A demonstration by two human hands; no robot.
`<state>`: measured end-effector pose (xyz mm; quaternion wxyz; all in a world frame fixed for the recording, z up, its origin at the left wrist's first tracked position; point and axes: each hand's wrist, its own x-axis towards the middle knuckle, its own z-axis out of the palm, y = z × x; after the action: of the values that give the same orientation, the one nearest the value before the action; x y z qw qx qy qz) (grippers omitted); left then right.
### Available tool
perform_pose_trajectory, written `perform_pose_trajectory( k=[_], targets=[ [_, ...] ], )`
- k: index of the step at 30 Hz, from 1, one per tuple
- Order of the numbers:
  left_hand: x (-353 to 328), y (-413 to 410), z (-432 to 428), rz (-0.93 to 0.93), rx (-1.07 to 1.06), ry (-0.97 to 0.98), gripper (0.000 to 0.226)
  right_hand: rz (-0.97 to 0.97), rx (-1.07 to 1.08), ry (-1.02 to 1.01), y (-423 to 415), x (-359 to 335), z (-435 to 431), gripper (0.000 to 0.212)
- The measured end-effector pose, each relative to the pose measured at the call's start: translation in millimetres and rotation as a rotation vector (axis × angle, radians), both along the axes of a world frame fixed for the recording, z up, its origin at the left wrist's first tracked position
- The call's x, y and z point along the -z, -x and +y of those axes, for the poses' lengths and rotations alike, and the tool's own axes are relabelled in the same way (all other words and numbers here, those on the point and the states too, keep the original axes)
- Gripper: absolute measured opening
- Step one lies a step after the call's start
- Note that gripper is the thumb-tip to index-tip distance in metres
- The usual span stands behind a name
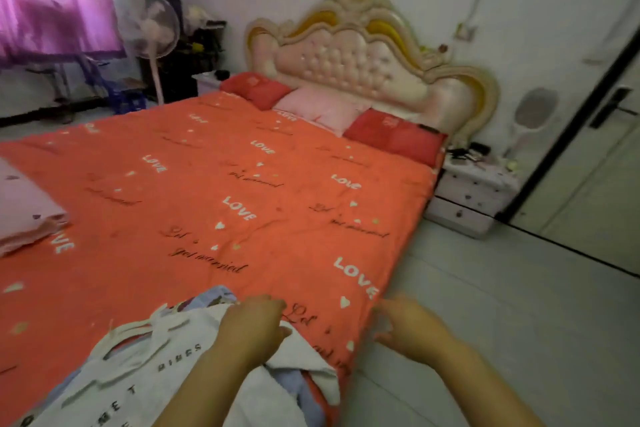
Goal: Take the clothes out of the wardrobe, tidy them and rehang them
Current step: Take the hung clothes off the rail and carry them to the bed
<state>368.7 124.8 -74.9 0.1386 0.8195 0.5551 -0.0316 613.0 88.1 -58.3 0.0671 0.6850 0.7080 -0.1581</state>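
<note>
White cloth with dark lettering fills the near corner: our white garment [149, 374] lies on the orange bedspread [242, 166] by the bed's near right edge. A blue garment [294, 381] shows from under it at the far end and at the side. We judge the pile sits here because the bed gives a flat place to smooth clothes before rehanging; the wardrobe itself is out of view. Our left hand [252, 326] rests on the white garment, fingers bent down onto the cloth, and the blur hides whether they pinch it or merely press. Our right hand [408, 329] hangs just off the bed's edge above the floor [485, 305], fingers loosely curled and apart, holding nothing, likely placed to catch the cloth drooping over the side. The garment's long axis runs diagonally from lower left up toward the right, and the lettering follows that line. Pale strips near its upper part could be cords or hangers; we cannot tell. Further off, folded pink bedding [24, 211] sits at the left, then pillows [322, 107] against the padded headboard [349, 55], a nightstand [474, 191] beside them, and a fan [152, 24] and curtain [52, 0] at the far left
</note>
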Motion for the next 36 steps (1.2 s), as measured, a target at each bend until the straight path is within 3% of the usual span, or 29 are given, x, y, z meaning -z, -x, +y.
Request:
perform_pose_trajectory(
  k=[7, 14, 24, 31, 36],
  targets=[
    [-34, -193, -64, 0.017, 0.511, -0.073, 0.041, 0.003, 0.538, -0.096, -139, -38, -179, 0.056],
    [-60, -389, -230, -0.077, 0.971, -0.104, 0.048, -0.012, 0.998, -0.165, -241, -62, -404, 0.056],
    [-84, -576, -493, -0.167, 1.466, -0.067, 0.052, 0.007, 1.444, -0.253, -329, -75, -677, 0.051],
    [-95, -672, -635, -0.165, 1.778, -0.081, 0.048, -0.054, 1.656, -0.239, -372, -79, -799, 0.036],
    [-100, -736, -722, -0.280, 1.981, -0.063, 0.036, -0.145, 1.806, -0.318, -406, -91, -864, 0.035]
  ],
)
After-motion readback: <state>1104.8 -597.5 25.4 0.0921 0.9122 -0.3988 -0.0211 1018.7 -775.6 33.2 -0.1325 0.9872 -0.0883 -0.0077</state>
